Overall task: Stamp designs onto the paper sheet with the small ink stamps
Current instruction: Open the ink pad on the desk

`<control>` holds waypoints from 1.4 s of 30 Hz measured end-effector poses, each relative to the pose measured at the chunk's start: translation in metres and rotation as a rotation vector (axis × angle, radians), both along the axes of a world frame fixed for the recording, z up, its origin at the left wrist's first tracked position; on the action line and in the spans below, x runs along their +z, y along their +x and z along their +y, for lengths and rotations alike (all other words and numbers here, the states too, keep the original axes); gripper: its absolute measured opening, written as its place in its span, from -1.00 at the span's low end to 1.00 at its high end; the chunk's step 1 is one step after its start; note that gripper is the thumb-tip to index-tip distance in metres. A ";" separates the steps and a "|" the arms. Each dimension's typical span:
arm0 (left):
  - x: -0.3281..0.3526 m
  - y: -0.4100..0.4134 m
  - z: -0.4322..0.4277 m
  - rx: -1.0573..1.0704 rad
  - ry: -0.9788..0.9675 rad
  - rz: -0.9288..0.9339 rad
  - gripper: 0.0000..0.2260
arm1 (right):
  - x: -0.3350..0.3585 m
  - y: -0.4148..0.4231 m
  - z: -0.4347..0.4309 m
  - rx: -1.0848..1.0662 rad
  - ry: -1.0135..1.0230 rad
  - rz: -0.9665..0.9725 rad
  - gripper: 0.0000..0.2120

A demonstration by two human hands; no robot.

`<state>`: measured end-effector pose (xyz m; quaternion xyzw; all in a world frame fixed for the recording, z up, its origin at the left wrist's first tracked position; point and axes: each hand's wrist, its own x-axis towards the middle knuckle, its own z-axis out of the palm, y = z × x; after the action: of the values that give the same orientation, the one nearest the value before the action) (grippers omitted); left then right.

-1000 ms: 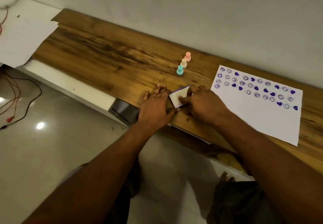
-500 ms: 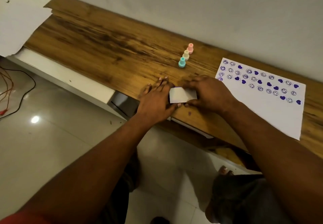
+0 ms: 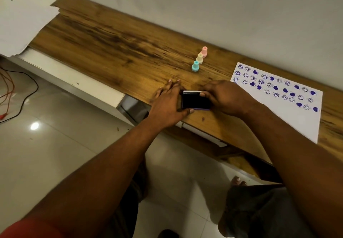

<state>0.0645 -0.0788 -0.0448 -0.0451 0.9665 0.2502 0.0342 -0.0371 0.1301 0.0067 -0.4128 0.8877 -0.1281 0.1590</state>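
Note:
A small ink pad (image 3: 196, 99) with a dark inked face and purple rim lies near the front edge of the wooden shelf (image 3: 118, 48). My left hand (image 3: 167, 106) grips its left side, thumb under the front edge. My right hand (image 3: 224, 96) holds its right side. Three small stamps stand in a row behind: teal (image 3: 195, 66), cream (image 3: 199, 58), pink (image 3: 204, 51). The white paper sheet (image 3: 289, 115) lies to the right, its top half covered with purple smiley and heart prints.
A grey wall runs behind the shelf. White sheets (image 3: 20, 20) cover the far left end. Below are a white ledge (image 3: 70, 78), tiled floor with red and black wires (image 3: 11, 96) at left, and my legs and a foot (image 3: 237, 181).
The white lid that covered the pad is gone from its top; the dark inked face now shows. Both hands stay on the pad's sides.

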 end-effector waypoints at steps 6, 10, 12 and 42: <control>0.008 -0.005 -0.004 -0.002 0.007 -0.103 -0.15 | -0.011 -0.011 0.001 -0.126 -0.095 -0.059 -0.70; 0.008 -0.006 -0.006 -0.025 0.022 -0.115 -0.20 | -0.020 -0.014 -0.001 -0.165 -0.140 -0.071 -0.66; 0.008 -0.006 -0.007 -0.025 0.029 -0.117 -0.20 | -0.025 -0.017 -0.003 -0.195 -0.166 -0.090 -0.66; 0.008 -0.003 -0.007 0.027 -0.002 -0.062 -0.18 | -0.044 -0.033 -0.018 -0.413 -0.283 -0.050 -0.65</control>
<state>0.0614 -0.0859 -0.0363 -0.0660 0.9646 0.2481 0.0606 -0.0701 0.1121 -0.0373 -0.2376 0.9221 -0.2911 0.0919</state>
